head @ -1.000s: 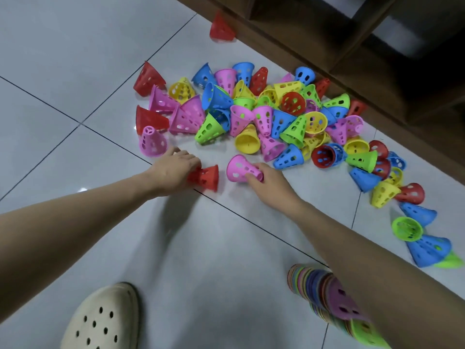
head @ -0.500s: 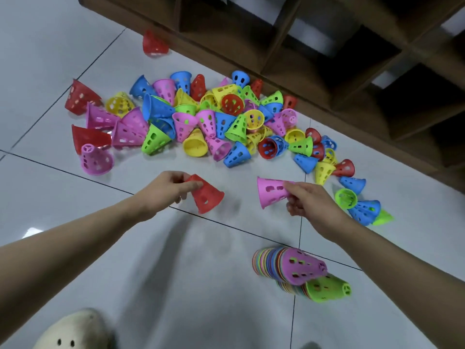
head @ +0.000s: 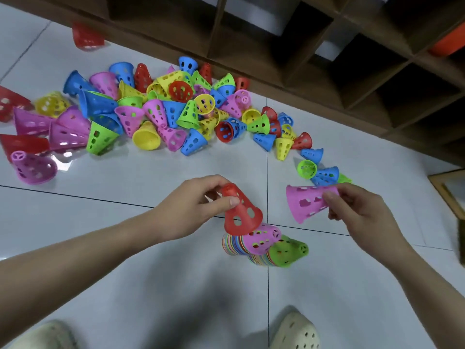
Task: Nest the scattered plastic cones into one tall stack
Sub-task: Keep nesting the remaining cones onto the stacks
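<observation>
On a white tiled floor (head: 125, 273), I am pinching a red cone (head: 241, 212) by its tip in my left hand (head: 187, 207), just over the stack (head: 254, 244); my right hand (head: 357, 212) is gripping a pink cone (head: 305, 204). A tilted drop could jam or topple it, judging by the stack's lean. Beyond, the loose cones (head: 151, 112) are waiting.

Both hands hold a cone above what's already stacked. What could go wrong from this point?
1. There are two stacks, one topped pink, one topped green, so cones may never end up in one.
2. The left hand pinches the red cone only at its narrow tip; it may tilt and land off-centre.
3. The right hand holds the pink cone sideways; it needs turning first.
</observation>
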Tool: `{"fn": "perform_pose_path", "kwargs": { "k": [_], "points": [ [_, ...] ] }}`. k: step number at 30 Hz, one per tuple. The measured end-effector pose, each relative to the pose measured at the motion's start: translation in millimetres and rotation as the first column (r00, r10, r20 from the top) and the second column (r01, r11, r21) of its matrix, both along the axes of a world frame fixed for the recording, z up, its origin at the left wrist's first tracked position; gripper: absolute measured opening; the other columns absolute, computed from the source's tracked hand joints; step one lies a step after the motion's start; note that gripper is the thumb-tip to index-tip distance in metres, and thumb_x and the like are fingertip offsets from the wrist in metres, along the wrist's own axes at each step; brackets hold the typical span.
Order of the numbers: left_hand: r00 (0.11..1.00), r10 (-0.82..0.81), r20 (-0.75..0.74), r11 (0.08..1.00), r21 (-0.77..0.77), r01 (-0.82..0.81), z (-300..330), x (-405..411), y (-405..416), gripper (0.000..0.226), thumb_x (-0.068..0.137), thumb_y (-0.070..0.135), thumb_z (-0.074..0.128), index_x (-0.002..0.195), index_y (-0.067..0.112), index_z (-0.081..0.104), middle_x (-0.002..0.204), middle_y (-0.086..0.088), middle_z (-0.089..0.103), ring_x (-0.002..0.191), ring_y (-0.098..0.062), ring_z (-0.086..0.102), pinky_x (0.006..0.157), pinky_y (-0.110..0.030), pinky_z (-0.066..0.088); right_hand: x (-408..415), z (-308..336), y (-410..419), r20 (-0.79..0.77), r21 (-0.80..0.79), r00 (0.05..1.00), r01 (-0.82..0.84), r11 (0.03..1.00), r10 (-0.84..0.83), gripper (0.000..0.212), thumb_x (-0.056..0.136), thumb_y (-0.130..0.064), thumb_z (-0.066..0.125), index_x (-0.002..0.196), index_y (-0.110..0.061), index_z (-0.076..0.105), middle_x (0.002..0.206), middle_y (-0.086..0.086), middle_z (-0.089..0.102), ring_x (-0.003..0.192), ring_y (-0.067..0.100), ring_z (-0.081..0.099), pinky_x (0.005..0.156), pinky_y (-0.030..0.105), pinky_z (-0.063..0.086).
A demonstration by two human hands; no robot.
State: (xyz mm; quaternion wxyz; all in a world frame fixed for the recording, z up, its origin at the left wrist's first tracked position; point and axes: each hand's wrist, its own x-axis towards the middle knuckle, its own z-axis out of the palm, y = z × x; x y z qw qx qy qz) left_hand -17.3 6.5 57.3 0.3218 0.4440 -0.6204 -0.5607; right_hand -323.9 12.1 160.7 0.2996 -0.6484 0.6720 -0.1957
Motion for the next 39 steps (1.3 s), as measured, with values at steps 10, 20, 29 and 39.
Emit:
{"fn": "perform_pose_path", "kwargs": {
  "k": [10,20,29,39],
  "points": [
    [0.967,-0.109,0.230,0.961,-0.224,0.162,-2,-65,5,0.034,0.091,0.057,0.059,0.112,0.030,0.062,0.100,0.019,0.069,0.094,0.002,0.061,0.085,-0.025,0.050,-33,-37,39,-0.145,-0.054,0.987,-0.077,0.996,0.068,0.012,0.078,-0.027,0.081,0.084,-0.027,0.071,0.066,-0.004,0.063,0.062,0.017,0.055,0.059,0.025,0.046],
    [0.911,-0.119,0.394,0.920,-0.302,0.250,-9,-86,9,0.051,0.083,0.070,0.046,0.114,0.032,0.062,0.103,0.011,0.068,0.095,-0.010,0.060,0.086,-0.035,0.050,-49,-96,56,-0.258,0.084,0.951,-0.152,0.985,0.169,0.023,0.077,-0.046,0.076,0.087,-0.032,0.062,0.069,-0.010,0.055,0.068,0.011,0.057,0.065,0.037,0.051],
    [0.853,-0.174,0.491,0.867,-0.334,0.369,-34,-89,15,0.051,0.088,0.062,0.050,0.120,0.027,0.065,0.109,0.011,0.069,0.093,-0.014,0.060,0.085,-0.030,0.048,-49,-102,62,-0.220,0.139,0.963,-0.128,0.982,0.156,0.028,0.077,-0.054,0.071,0.096,-0.036,0.060,0.072,-0.010,0.057,0.068,0.011,0.058,0.068,0.036,0.052],
    [0.834,-0.167,0.526,0.869,-0.321,0.377,-46,-70,13,0.067,0.083,0.066,0.056,0.134,0.023,0.061,0.124,0.004,0.068,0.107,-0.020,0.061,0.096,-0.036,0.050,-28,-74,36,-0.173,-0.011,0.969,-0.180,0.984,0.175,0.052,0.066,-0.073,0.069,0.102,-0.036,0.064,0.077,-0.012,0.057,0.070,0.013,0.056,0.064,0.031,0.049]
  ]
}}
